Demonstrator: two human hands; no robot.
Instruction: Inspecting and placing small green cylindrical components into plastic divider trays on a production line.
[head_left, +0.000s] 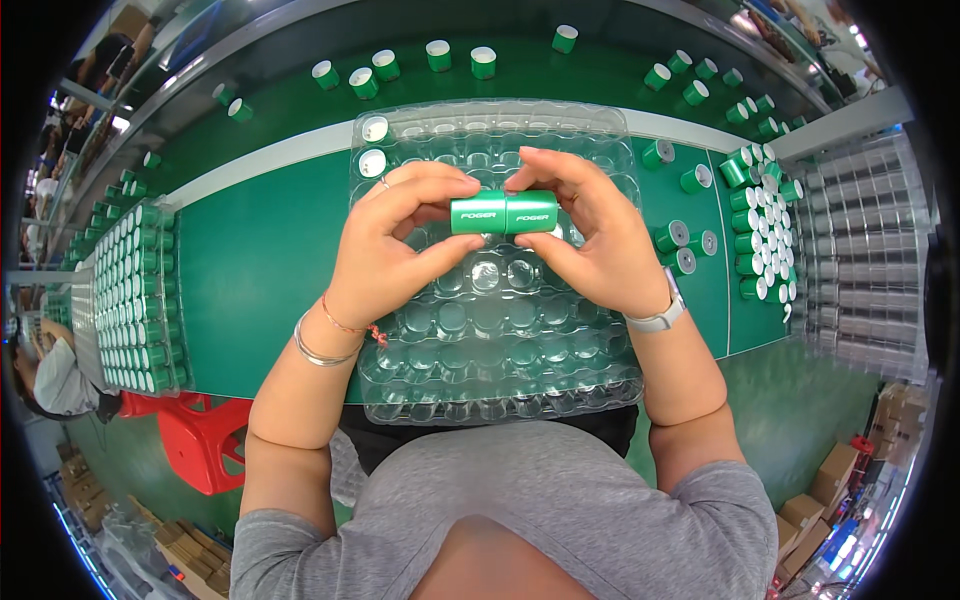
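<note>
At twelve o'clock I had two green cylinders, touching end to end: my left hand (395, 235) pinched the left cylinder (478, 214) and my right hand (600, 235) the right cylinder (532, 212), thumbs below, fingers above. My palms hid their outer ends, and I couldn't tell whether the seam was joined or merely closed up. Both surfaces were smooth and shiny. Beneath them, partly covered by my hands, lay a clear plastic tray (488, 398) moulded with round pockets, on the flat green counter (260, 280). Two white-ended cylinders (372, 162) sat in its eleven o'clock corner. At two o'clock stood five loose cylinders (671, 236); beyond them, a cluster (765, 240) overlapped too much to count. Near nine o'clock, the view's rim cut off another person (62, 375).
</note>
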